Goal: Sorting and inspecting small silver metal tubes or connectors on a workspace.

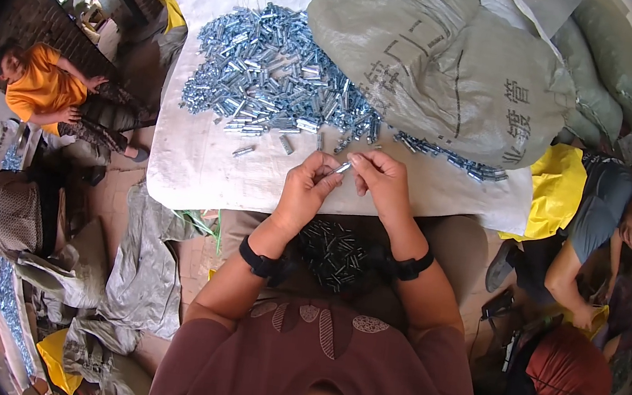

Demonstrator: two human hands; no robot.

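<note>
Left hand [308, 187] and right hand [384, 182] pinched 1 shiny metal piece [343, 168] between their fingertips above a white sheet [200, 179], apparently to steady it from both ends; the loose pile [268, 73] lay just ahead, probably for easy reach.

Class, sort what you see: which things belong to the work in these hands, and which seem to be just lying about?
Belongs, likely:
- small metal piece at the fingertips of the left hand and right hand
- heap of shiny pieces
- dark pieces in the lap

Probably lying about:
- crumpled grey sheeting, left
- yellow sacking, lower left
</note>
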